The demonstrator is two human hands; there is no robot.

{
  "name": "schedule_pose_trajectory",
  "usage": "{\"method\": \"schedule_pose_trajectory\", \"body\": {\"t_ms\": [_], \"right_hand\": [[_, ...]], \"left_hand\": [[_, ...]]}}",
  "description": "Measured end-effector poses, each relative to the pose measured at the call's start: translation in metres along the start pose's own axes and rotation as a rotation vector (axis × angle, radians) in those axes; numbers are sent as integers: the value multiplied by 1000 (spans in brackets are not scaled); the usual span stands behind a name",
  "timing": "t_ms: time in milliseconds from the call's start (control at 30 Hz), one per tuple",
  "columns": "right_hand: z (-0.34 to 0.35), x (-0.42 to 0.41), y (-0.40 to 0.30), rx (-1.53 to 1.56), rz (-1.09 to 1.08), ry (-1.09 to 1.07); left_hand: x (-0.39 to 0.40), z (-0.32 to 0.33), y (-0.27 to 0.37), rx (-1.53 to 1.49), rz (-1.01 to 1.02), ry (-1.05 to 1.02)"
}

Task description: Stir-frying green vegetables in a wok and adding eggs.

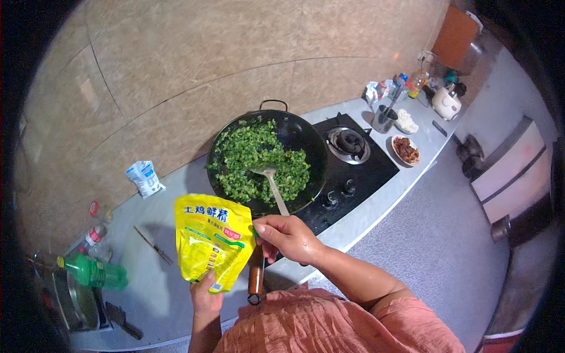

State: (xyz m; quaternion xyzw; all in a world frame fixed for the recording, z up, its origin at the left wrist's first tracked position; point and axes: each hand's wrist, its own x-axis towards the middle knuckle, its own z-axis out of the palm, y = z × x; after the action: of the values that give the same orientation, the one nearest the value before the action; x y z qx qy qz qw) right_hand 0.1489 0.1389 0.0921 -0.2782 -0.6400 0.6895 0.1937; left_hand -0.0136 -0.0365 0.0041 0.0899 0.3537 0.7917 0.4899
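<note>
My left hand (206, 293) grips the lower edge of a yellow plastic seasoning packet (214, 247) that bears writing and small pictures. With thumb and fingers, my right hand (284, 238) pinches the packet's right edge. Beyond my hands, a black wok (315, 150) sits on the gas hob, with chopped green vegetables (247, 150) spread inside. A metal spatula (274, 187) rests with its blade in the greens, and its handle end passes behind my right hand. Below that hand, the wok's wooden handle (255, 278) points towards me.
The hob's bare burner (349, 143) is right of the wok. Further right stand a plate of reddish-brown food (405, 151), a metal cup (384, 119) and several bottles. At left are a white-blue packet (145, 178), thin sticks (152, 245), a green bottle (95, 272) and a cleaver (122, 320).
</note>
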Motion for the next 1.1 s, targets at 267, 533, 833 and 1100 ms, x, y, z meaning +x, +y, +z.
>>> {"method": "schedule_pose_trajectory", "body": {"t_ms": [267,533,833,1100], "right_hand": [[-30,-7,-1,-2,-309,211],[-73,-11,3,-1300,-517,-301],[-76,-10,17,-1649,-821,-436],[-121,-58,-5,-319,-691,641]], "left_hand": [[3,-14,4,-66,21,54],[-2,-20,27,-11,103,104],[5,-20,29,35,155,54],[14,-22,46,136,310,148]]}}
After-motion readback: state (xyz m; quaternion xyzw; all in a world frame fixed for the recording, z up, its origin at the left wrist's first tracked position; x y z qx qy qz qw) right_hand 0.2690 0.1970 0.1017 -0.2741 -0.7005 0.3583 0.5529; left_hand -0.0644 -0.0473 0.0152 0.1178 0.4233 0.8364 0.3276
